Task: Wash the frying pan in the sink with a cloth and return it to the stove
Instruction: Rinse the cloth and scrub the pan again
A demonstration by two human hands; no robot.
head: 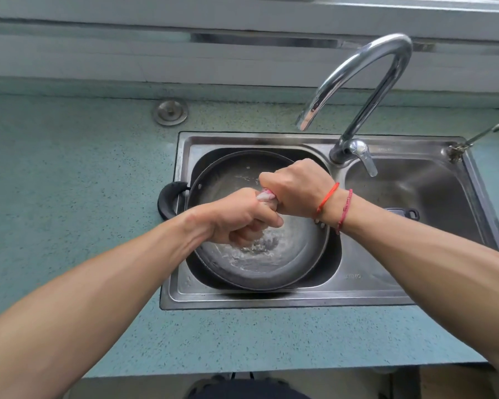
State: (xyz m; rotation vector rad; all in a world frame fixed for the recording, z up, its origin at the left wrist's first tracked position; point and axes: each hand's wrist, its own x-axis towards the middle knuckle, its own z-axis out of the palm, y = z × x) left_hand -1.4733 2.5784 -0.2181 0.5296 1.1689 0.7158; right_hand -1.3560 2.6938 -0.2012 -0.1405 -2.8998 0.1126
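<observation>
Two hands [242, 217] round one cloth [267, 195]

Head view, steeply down, close over sink [409, 298]

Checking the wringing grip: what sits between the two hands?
In the head view, a twisted cloth spans from left hand to right hand, above the frying pan.

One frying pan [260, 223] sits at the frame's centre, with one cloth [267, 195] above it. Two hands show: the left hand [236, 218] and the right hand [296, 187]. The sink [271, 298] has two basins. One faucet [366, 82] stands upper right, and two string bracelets [336, 204] sit right of centre.
</observation>
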